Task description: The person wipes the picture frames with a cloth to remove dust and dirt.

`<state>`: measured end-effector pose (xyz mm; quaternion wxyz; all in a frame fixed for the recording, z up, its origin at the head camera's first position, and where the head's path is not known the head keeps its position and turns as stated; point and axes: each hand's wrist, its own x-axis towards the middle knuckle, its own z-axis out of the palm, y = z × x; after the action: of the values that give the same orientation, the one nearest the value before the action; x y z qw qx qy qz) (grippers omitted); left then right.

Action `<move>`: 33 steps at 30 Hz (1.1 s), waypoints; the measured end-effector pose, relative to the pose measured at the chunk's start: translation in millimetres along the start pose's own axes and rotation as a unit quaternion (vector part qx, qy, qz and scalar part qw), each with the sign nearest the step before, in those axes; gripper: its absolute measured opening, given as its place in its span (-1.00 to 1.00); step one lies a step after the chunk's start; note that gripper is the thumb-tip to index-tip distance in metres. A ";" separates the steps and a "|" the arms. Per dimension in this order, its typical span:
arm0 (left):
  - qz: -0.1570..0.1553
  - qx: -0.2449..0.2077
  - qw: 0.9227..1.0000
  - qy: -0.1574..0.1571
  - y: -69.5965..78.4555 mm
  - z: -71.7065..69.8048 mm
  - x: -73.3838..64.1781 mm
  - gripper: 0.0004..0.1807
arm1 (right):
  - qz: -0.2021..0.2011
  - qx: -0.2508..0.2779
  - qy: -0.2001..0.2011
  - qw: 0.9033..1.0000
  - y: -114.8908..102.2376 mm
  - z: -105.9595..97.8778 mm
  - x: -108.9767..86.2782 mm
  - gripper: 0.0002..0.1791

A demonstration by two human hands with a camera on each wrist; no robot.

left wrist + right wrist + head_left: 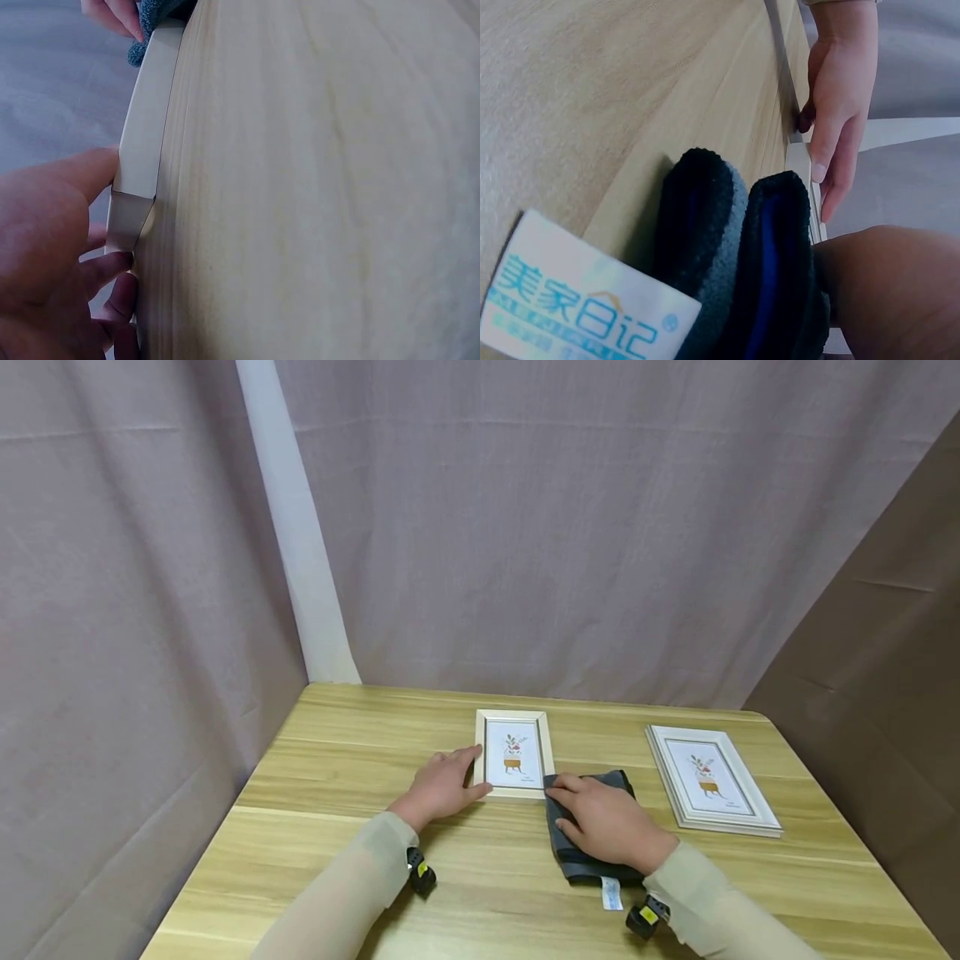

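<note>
A pale wooden picture frame [512, 792] lies face up on the table, with a printed plant in an orange pot inside. My left hand [444, 785] holds its lower left corner, thumb at the bottom edge and fingers along the left side. In the left wrist view, that hand [45, 247] meets the frame's side [146, 112]. Over a folded dark grey cloth [592, 867], my right hand [609, 818] bends its fingers and grips it against the frame's lower right corner. The right wrist view shows the layered cloth [772, 262] close up; its underside is hidden.
To the right lie white picture frames [765, 814], apparently stacked, the top one bearing a similar print. A white label [611, 893] sticks out from the cloth. Grey curtains [525, 527] hang behind the wood-grain table [360, 735], and a brown one [885, 635] at right.
</note>
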<state>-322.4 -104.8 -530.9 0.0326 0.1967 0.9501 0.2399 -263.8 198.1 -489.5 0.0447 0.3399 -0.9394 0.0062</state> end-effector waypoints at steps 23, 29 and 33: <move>0.007 0.005 1.000 -0.001 1.1 -6.7 -2.9 -0.11 | -0.002 -0.066 0.021 0.998 -6.2 1.6 10.9 -0.54; -0.002 0.009 1.000 -0.007 0.9 -5.2 -3.0 -0.11 | 0.001 -0.073 0.022 0.997 -2.1 3.3 17.2 -0.54; -0.003 0.003 1.000 -0.005 1.3 -2.8 -2.8 -0.12 | 0.008 -0.075 0.020 0.997 1.2 4.1 23.2 -0.55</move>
<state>-319.8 -106.1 -527.9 0.0377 0.1953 0.9511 0.2363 -282.6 184.1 -491.6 0.0886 0.3278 -0.9389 -0.0568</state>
